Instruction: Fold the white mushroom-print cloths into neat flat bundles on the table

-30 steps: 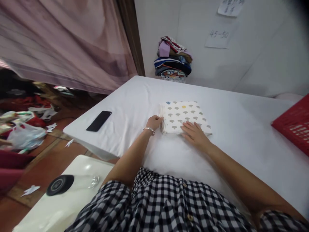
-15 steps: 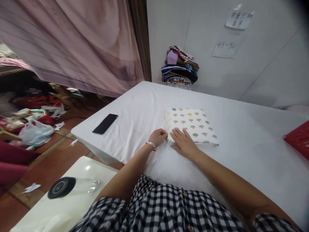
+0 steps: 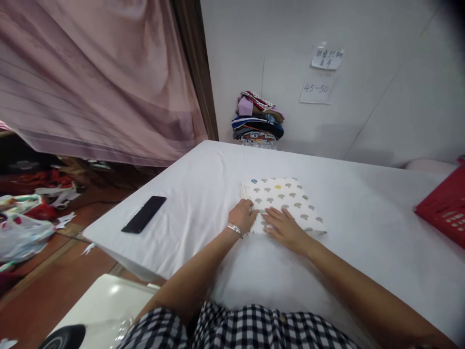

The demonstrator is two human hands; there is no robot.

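Observation:
A folded white cloth (image 3: 286,199) printed with grey mushrooms and a few coloured ones lies on the white-covered table (image 3: 196,184). Its stacked layers show along the left side. My left hand (image 3: 242,216), with a silver bracelet at the wrist, closes on the near part of that left edge, thumb on top pointing right. Just right of it, my right hand (image 3: 288,231) rests flat on the near part of the cloth with its fingers stretched out.
A black phone (image 3: 144,214) lies on the table's left side. Folded clothes (image 3: 257,118) are stacked at the far edge by the wall. A red basket (image 3: 445,206) stands at the right. At lower left is a white stool (image 3: 105,298) with a dark round object (image 3: 65,337).
My left hand has shifted from beside the cloth's near left corner onto its left edge. The right hand stays flat on the cloth. The camera view has tilted up and turned slightly right.

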